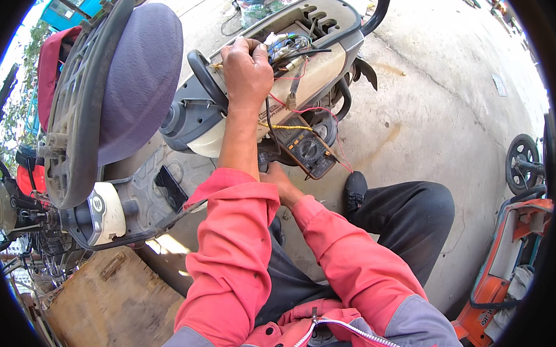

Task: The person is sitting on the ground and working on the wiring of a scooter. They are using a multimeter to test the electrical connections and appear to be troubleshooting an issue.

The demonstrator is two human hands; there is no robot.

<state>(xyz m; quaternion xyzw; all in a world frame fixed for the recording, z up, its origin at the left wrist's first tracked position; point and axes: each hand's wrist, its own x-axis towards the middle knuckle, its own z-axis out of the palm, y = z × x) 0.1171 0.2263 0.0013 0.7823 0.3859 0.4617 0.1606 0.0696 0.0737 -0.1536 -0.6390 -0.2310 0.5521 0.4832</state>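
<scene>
My left hand (248, 73) is closed in a pinch at the edge of the open compartment (340, 15) of an electric scooter (326, 65). What its fingertips hold is too small to make out; a thin yellow wire shows beside it. Just to its right lies a tangle of wires and connectors (289, 46). Lower down, my right hand (279, 181) reaches to the scooter's lower side, next to a dark part, its fingers mostly hidden behind my left forearm. A multimeter (308, 149) hangs against the scooter's side, with a thin red wire (336, 119) looping past it.
The raised scooter seat (145, 80), purple-covered, stands at the upper left. A phone-like dark slab (170, 187) lies on the footboard (141, 199). A wooden board (114, 301) is at the lower left. An orange frame (507, 257) and a black wheel (522, 162) stand at right.
</scene>
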